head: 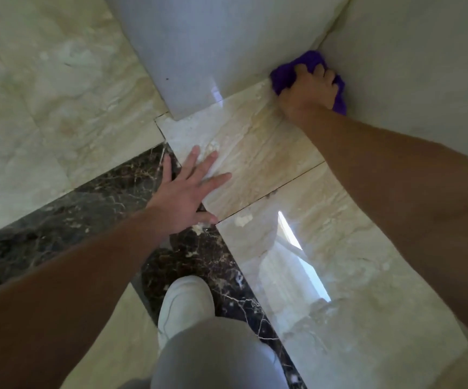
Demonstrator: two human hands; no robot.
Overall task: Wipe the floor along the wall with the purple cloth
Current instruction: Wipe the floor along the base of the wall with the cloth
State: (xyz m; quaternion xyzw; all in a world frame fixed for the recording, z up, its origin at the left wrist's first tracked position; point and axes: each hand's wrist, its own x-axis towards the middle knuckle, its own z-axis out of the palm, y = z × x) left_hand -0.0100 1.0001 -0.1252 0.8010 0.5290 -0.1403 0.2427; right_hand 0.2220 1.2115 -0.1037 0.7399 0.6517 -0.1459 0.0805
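The wiping step was judged to be under way. The purple cloth (286, 77) was pressed onto the floor (255, 141) in the corner where two wall faces met, and it was clenched under the right hand (308, 91), whose fingers were curled over the bunched fabric. The left hand (185, 192) was laid flat on the floor with fingers spread, released and grasping nothing; it was taken to be a brace for the crouched body. A pale shoe (183, 301) was planted on the dark marble strip (87, 209) below it.

For the next move, the cloth would probably need to be drawn out of the corner along the foot of the wall (409, 80), kept tight against the joint, with the bracing hand shifted as the reach changed.

The cloth appeared vivid purple, soft and crumpled into a wad, and largely hidden by the hand, so that only its edges were shown on either side of the knuckles.
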